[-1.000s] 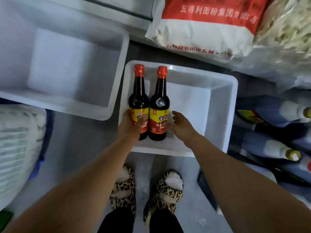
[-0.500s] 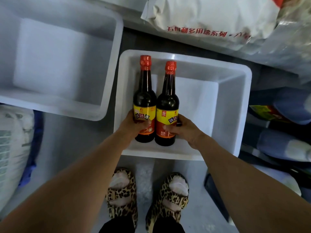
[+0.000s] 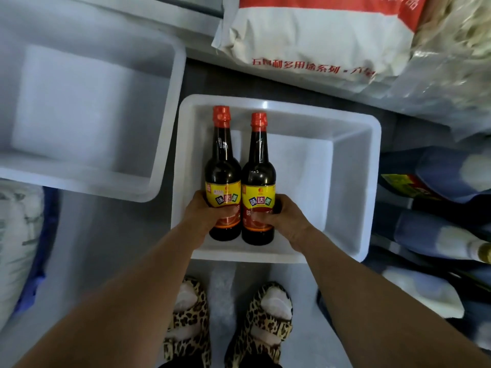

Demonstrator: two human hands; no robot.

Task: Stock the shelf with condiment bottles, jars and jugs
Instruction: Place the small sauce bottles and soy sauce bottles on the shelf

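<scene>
Two dark bottles stand side by side, touching each other, in the near left part of a white tub (image 3: 369, 187) that lies in the middle of the view. The left bottle (image 3: 222, 166) and the right bottle (image 3: 259, 171) both have a red cap and a yellow label with a red lower part. They look upright, with the caps pointing toward 12 o'clock because of the camera angle.

The left hand (image 3: 204, 213) is curled around the lower body of the left bottle, the thumb lying across the label. The right hand (image 3: 283, 217) is curled around the lower body of the right bottle, the fingers wrapped on its label. Whether the bottles rest on the tub floor or are lifted a little, I cannot tell.

At 10 o'clock from the tub there is a bigger white tub (image 3: 164, 144), just beside it. At 1 o'clock lies a big white sack (image 3: 318, 41) with a red band and red Chinese letters. At 3 o'clock, to the right of the tub, several bottles lying down (image 3: 435, 232) are seen, blurred. At 6 o'clock, on the grey floor, stand two feet in leopard-print slippers (image 3: 268, 325). At 9 o'clock, at the left edge, a pale woven bag (image 3: 18, 235) is partly visible.
</scene>
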